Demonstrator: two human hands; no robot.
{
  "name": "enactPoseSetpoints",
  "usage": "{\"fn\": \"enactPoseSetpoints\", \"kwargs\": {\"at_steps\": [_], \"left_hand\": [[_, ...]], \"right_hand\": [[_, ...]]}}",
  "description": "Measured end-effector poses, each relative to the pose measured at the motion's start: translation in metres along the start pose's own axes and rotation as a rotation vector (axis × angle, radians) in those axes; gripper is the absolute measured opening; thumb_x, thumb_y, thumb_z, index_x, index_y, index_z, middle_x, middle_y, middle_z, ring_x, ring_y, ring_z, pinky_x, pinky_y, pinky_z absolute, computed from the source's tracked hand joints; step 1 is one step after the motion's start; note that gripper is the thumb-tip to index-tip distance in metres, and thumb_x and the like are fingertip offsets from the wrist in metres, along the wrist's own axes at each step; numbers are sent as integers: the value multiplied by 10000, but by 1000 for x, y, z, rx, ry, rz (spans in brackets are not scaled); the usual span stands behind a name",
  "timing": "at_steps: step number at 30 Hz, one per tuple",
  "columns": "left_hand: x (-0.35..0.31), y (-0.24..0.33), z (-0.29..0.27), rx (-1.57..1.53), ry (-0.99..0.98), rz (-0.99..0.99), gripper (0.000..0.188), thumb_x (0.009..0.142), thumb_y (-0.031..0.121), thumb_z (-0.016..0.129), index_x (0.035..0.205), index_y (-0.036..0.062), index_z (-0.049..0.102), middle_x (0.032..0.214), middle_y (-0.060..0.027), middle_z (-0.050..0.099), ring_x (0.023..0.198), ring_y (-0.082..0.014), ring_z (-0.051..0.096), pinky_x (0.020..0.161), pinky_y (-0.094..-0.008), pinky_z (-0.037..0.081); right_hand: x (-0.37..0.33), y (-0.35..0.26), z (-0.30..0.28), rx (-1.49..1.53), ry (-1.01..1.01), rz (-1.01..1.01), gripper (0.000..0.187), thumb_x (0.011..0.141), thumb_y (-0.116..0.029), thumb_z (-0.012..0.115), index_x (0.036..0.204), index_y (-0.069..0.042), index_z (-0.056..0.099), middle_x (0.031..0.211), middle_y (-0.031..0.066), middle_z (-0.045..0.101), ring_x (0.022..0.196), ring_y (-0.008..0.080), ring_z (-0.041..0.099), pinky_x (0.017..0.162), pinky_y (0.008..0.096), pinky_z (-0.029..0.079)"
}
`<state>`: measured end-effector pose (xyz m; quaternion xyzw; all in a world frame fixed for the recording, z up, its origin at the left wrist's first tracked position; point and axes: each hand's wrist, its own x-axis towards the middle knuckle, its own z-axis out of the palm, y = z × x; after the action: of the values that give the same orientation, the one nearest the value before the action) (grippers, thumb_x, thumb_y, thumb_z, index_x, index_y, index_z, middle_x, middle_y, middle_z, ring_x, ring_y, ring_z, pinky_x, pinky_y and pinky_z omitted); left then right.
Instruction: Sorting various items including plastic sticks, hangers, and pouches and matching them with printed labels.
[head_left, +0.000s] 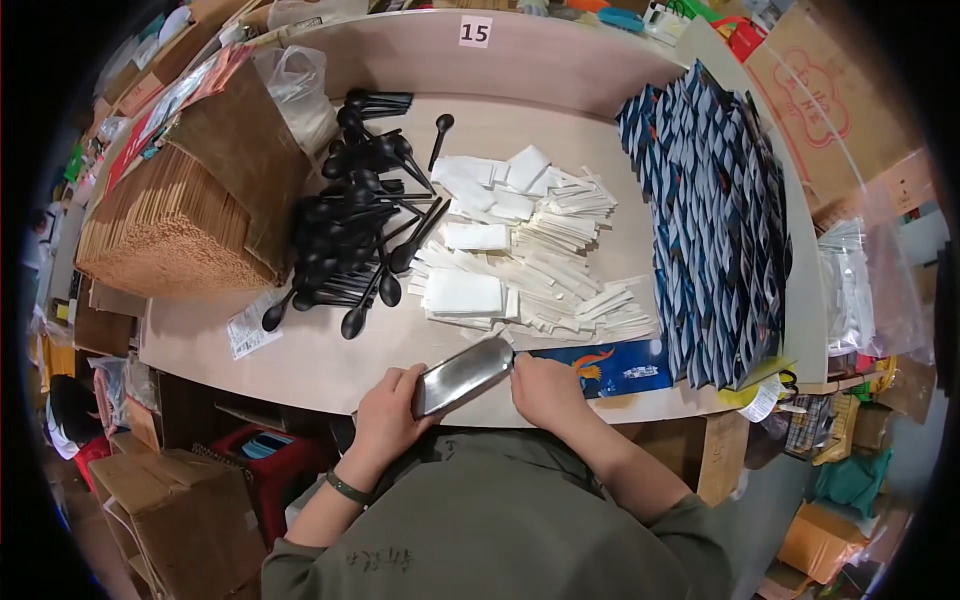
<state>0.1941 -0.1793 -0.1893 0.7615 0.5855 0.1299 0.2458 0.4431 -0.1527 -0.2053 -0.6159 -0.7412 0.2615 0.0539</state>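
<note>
Head camera view, looking down at a pale work table (300, 360). Both hands hold one dark glossy pouch (462, 376) at the near edge. The left hand (388, 412) is curled closed around its near-left end. The right hand (545, 390) pinches its far-right end.

Just beyond lies a loose heap of black plastic spoons (355, 235), too many to count. Right of them is a spread of white napkins and paper-wrapped sticks (520, 250), also uncountable. A long row of blue pouches (715, 230), dozens at least, fills the right side. One flat blue pouch (610, 368) lies just beside the right hand. Stacked brown paper sleeves (165, 235) sit at the far left.

Risk, as a judgement: the held pouch hangs partly over the table edge, so a loosened grip could drop it.
</note>
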Motion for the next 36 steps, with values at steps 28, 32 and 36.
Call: {"fn": "enactPoseSetpoints", "kwargs": {"at_steps": [28, 32, 36], "left_hand": [[15, -70, -46, -19, 349, -11, 308, 767, 87, 715, 1063, 45, 642, 1083, -149, 611, 1003, -354, 590, 874, -394, 487], [43, -67, -43, 42, 426, -41, 276, 771, 87, 704, 1035, 36, 641, 1028, -127, 630, 926, -331, 607, 787, -393, 502], [71, -64, -30, 33, 420, -109, 273, 784, 107, 690, 1045, 44, 637, 990, -125, 622, 910, -333, 610, 766, -404, 502]], "right_hand": [[70, 66, -80, -195, 510, -102, 99, 792, -152, 665, 825, -59, 678, 839, 121, 621, 841, 318, 599, 733, 415, 487], [81, 32, -88, -424, 319, -119, 81, 790, -135, 633, 790, -56, 654, 807, 113, 605, 835, 319, 604, 724, 424, 497], [93, -17, -76, -190, 367, -367, 65, 775, -120, 618, 752, -59, 628, 793, 118, 599, 817, 312, 607, 706, 430, 502]]}}
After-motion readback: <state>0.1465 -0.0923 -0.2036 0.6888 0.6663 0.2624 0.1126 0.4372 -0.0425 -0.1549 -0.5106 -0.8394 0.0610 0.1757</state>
